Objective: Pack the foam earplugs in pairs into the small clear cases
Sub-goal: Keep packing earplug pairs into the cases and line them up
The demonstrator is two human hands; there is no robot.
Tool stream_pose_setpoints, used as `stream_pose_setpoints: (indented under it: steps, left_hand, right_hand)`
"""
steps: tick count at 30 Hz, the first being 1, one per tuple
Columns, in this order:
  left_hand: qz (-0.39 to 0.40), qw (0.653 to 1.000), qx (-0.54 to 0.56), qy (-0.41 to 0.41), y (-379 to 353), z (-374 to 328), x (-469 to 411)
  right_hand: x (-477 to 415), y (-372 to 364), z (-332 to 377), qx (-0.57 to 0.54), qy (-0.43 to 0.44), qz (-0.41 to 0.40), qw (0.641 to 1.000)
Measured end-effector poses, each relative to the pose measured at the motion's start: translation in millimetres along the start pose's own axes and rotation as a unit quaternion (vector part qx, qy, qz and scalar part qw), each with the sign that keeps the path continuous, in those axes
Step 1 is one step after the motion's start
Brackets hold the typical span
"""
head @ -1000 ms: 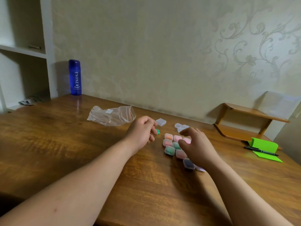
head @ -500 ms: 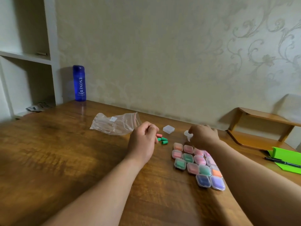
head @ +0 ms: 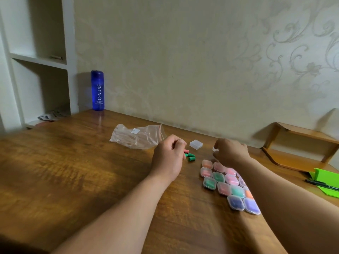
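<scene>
The left hand hovers low over the table with its fingers curled into the palm; from here I cannot tell whether anything is inside it. Just beside its knuckles lie three loose earplugs, one pink and two green, touching each other. The right hand is curled too, its fingertips pinching a small clear case held just above the wood. Between the two hands, a little farther back, sits a closed empty case. Under the right wrist and forearm the filled cases lie packed edge to edge in rows, showing pink, green, orange and purple foam. Behind the left hand is a crumpled clear zip bag with a small white label too small to read. At the table's far corner stands a blue bottle with "ENONE" printed down its side. At the right edge a black pen rests on a green stand.
</scene>
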State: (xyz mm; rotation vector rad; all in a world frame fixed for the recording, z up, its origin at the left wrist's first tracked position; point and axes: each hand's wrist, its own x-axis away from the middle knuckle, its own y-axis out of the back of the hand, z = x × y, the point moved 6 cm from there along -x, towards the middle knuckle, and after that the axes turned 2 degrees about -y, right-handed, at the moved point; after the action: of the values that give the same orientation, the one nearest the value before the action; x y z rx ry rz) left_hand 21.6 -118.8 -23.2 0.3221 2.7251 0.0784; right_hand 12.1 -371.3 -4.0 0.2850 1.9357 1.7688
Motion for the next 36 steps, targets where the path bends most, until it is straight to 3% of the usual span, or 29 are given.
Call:
stream_pose_setpoints:
  steps: [2,4,8,10,12,17,21,26,30,36]
  left_hand:
    - [0.004,1.0,-0.004,0.016,2.4,4.6,-0.1]
    - [0.013,0.999,-0.026,0.037,4.4,10.4,2.7]
    - [0.06,0.997,-0.018,0.053,5.3,5.1,13.0]
    - [0.099,0.994,0.013,0.035,5.9,-1.8,15.4]
    - [0.125,0.991,0.029,0.021,9.7,-3.3,18.7]
    - [0.119,0.992,-0.031,0.009,23.5,11.8,34.0]
    - [0.112,0.993,-0.026,0.014,28.0,10.2,32.8]
    - [0.123,0.991,0.011,0.047,28.4,16.9,32.5]
    - [0.131,0.991,0.013,0.022,27.1,9.4,33.3]
    - [0.152,0.988,0.0,0.002,23.7,4.0,38.2]
  right_hand:
    - [6.5,17.4,17.1,-0.103,0.008,-0.025,0.994]
    - [20.9,36.3,37.7,-0.266,0.021,-0.038,0.963]
    - [67.8,46.8,73.1,-0.539,0.025,-0.002,0.842]
    - [87.4,37.2,80.4,-0.619,0.004,0.018,0.785]
    - [101.3,25.0,84.4,-0.657,-0.018,0.036,0.752]
    - [124.2,0.9,96.5,-0.647,-0.021,0.098,0.756]
    - [123.9,5.8,92.4,-0.676,-0.017,0.092,0.731]
    - [121.0,7.0,88.8,-0.666,0.013,0.1,0.739]
    - [117.8,8.4,88.9,-0.655,0.032,0.11,0.747]
    - [122.0,5.5,86.4,-0.681,0.029,0.122,0.721]
